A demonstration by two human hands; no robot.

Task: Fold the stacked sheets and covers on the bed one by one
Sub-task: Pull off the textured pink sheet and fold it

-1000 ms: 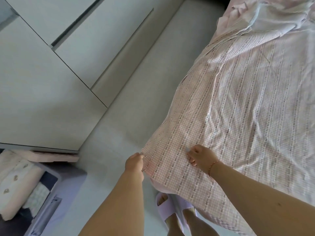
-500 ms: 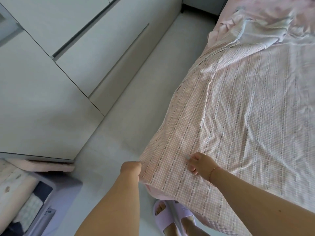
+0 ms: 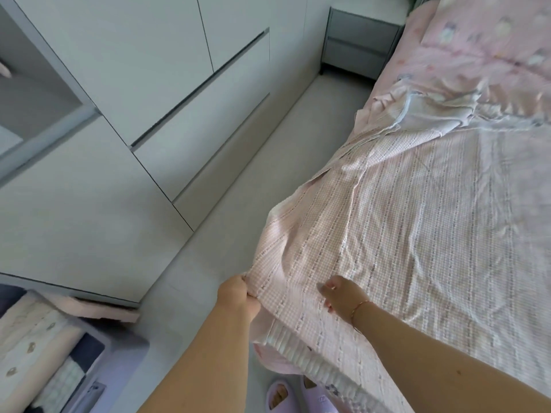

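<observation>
A pink checked sheet [image 3: 417,228] with dotted stripes lies spread over the bed, its near left corner lifted off the mattress edge. My left hand [image 3: 237,296] is closed on that corner at the bed's side. My right hand [image 3: 343,295], with a thin bracelet at the wrist, grips the sheet's near edge a little to the right, fingers curled into the cloth. Under the raised corner, a ribbed white layer [image 3: 293,350] and a pink layer show. More crumpled pale covers [image 3: 441,111] lie further up the bed.
White wardrobe doors and drawers [image 3: 167,114] line the left of a narrow floor aisle [image 3: 238,210]. A grey bedside cabinet [image 3: 357,43] stands at the far end. A storage box with folded linens [image 3: 44,353] sits at bottom left. My feet in lilac slippers [image 3: 298,397] stand by the bed.
Both hands have pulled the sheet's corner up and away from the bed edge, so the layers beneath show. The view has tilted up, showing more of the room.
</observation>
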